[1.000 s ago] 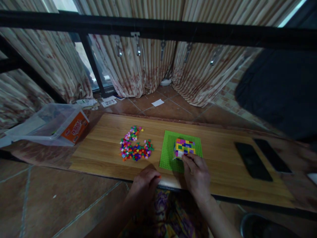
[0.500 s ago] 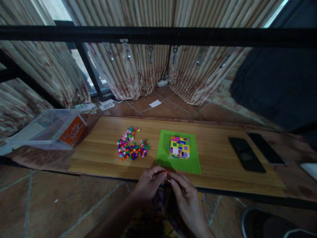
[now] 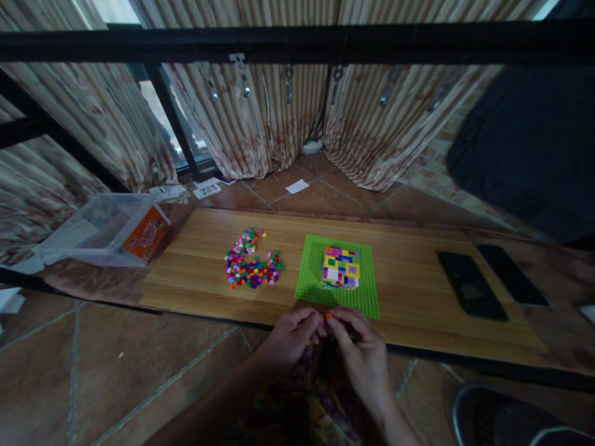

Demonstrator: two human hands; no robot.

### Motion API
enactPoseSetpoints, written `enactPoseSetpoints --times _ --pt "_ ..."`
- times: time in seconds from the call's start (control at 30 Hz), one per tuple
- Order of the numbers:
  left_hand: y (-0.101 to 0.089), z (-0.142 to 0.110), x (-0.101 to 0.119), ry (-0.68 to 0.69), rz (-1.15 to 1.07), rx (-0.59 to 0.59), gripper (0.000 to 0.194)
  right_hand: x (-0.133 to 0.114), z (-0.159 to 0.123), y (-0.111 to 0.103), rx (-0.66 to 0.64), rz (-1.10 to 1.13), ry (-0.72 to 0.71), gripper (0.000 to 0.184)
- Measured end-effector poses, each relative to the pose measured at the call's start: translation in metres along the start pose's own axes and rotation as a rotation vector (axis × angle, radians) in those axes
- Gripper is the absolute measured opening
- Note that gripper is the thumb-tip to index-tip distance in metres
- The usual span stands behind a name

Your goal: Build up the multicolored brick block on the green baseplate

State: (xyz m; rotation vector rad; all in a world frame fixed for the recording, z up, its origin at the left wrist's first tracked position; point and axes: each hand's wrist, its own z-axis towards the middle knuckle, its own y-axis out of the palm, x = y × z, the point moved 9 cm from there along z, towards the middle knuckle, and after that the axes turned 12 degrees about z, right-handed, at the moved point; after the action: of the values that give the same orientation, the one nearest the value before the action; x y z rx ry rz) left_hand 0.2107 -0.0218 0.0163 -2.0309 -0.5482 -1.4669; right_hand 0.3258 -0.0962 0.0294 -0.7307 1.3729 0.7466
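Observation:
Just beyond the table's front edge, my two hands meet at the fingertips. A small orange building brick is pinched between the thumb and forefinger of my right hand. My left hand is closed in a pinch beside it, and whatever it holds is hidden by the fingers. Behind the hands lies a green baseplate. On it stands a block of multicoloured bricks, several layers high. Loose small bricks in many colours form a curved pile left of the baseplate.
The wooden table runs across the view. At its right lie two dark flat phone-like objects, one on the board and another beside it. A clear plastic box with an orange label stands left. A black bar crosses above.
The orange brick has passed from my left fingertips to my right ones. A pale bit seen earlier at my right fingers no longer shows. The camera view has shifted slightly.

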Motion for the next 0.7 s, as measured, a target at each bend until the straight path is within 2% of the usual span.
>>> enactPoseSetpoints --times 0.17,0.33,0.53,0.6,0.7 --pt "-0.019 0.0 -0.019 -0.016 0.051 0.093 0.03 0.006 0.017 -0.031 0.215 0.094 0.04 0.027" --pt "-0.047 -0.004 -0.041 -0.03 0.103 0.188 0.029 0.004 0.026 -0.035 0.244 0.117 0.026 0.026" --pt "-0.076 -0.014 -0.037 -0.003 0.23 0.276 0.025 0.016 0.022 -0.021 0.193 0.062 0.103 0.029" --pt "-0.087 -0.02 -0.031 -0.003 0.315 0.319 0.023 0.023 0.02 -0.01 0.124 0.017 0.118 0.03" --pt "-0.108 -0.03 -0.028 -0.016 0.436 0.416 0.02 0.029 0.018 0.017 -0.053 -0.086 0.083 0.029"
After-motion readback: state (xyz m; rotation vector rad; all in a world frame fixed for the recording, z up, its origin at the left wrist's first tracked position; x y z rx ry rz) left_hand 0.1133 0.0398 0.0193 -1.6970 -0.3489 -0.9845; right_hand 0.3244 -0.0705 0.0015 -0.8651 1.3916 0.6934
